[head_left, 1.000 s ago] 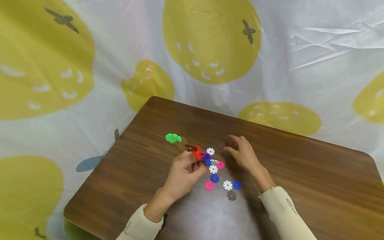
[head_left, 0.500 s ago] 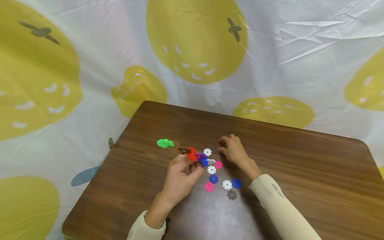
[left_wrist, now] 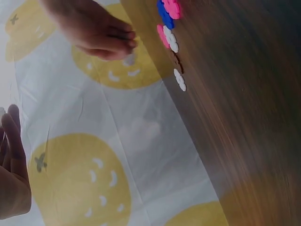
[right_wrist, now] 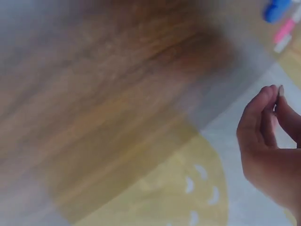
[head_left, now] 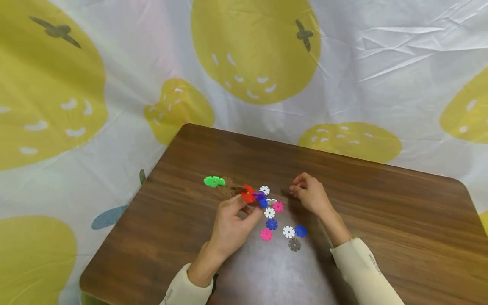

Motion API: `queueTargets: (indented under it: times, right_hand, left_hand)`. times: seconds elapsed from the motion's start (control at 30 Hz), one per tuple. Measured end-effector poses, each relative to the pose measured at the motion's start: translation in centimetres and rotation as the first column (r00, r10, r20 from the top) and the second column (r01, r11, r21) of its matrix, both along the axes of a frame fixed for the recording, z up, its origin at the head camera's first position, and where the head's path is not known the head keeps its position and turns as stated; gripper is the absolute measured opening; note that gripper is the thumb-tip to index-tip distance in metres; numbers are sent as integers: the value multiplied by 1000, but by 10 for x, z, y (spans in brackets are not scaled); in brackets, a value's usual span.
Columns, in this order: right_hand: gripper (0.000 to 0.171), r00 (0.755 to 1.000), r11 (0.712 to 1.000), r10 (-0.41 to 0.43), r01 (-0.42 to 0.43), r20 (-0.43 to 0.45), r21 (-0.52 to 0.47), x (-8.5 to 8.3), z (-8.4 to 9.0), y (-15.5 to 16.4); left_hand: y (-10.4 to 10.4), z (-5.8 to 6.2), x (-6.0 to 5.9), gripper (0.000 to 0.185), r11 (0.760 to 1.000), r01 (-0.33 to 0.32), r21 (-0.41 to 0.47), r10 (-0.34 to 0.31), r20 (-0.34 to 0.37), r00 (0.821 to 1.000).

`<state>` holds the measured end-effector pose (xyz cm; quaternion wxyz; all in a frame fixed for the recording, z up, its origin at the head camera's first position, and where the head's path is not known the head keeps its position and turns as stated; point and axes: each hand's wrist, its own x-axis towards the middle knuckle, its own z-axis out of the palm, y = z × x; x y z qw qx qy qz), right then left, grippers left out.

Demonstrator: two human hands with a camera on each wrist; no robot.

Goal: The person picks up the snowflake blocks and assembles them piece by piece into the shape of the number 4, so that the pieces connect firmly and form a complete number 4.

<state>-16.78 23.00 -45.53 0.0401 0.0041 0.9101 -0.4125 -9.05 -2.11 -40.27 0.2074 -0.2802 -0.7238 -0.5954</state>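
Observation:
My left hand [head_left: 230, 222] grips a chain of slotted snowflake discs above the table. The chain has a green disc [head_left: 214, 181] at its far left end, then brown ones, a red disc [head_left: 248, 193], and purple and blue discs [head_left: 262, 201] at the right. Thumb and fingertips of my right hand [head_left: 313, 197] pinch a brown disc [head_left: 286, 192], right of the chain. The right wrist view shows this disc [right_wrist: 277, 98] edge-on between the fingertips. In the left wrist view, my left hand [left_wrist: 14, 165] is partly cut off and the chain lies mostly outside the frame.
Loose discs lie below the chain on the wooden table [head_left: 381, 220]: several white, blue and pink ones, such as a white disc [head_left: 288, 231], and a grey-brown disc [head_left: 294, 245]. A fruit-patterned curtain [head_left: 259, 114] hangs behind the table's back edge.
My right hand reached to the brown disc on the table, took hold of it and drew back to the right with it. My left hand keeps its grip on the chain, nearly still.

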Motion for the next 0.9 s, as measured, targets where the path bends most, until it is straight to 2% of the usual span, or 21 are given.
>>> queueTargets:
  times: [0.13, 0.3, 0.47, 0.57, 0.77, 0.9]
  right_hand:
    - [19, 1000, 994, -17, 15, -19, -111, 22, 17, 4]
    - [22, 992, 988, -12, -7, -125, -153, 50, 44, 3]
    - [20, 970, 979, -22, -29, -242, -202, 73, 69, -5]
    - [19, 943, 983, -31, -31, -330, -180, 84, 82, -12]
    - [22, 855, 989, -42, -40, -516, -146, 100, 103, -28]
    - [25, 810, 988, -71, -22, -583, -152, 106, 109, -35]
  left_hand:
    - [3, -2, 1, 13, 1000, 12, 11, -12, 21, 1000]
    - [8, -4, 2, 15, 1000, 22, 18, -22, 10, 1000]
    - [12, -5, 0, 17, 999, 43, 31, -42, -8, 999]
    - [16, -6, -1, 16, 999, 33, 27, -33, -2, 999]
    - [21, -7, -4, 13, 999, -27, -22, 27, 8, 1000]
    - [26, -7, -7, 16, 1000, -16, 4, 16, -35, 999]
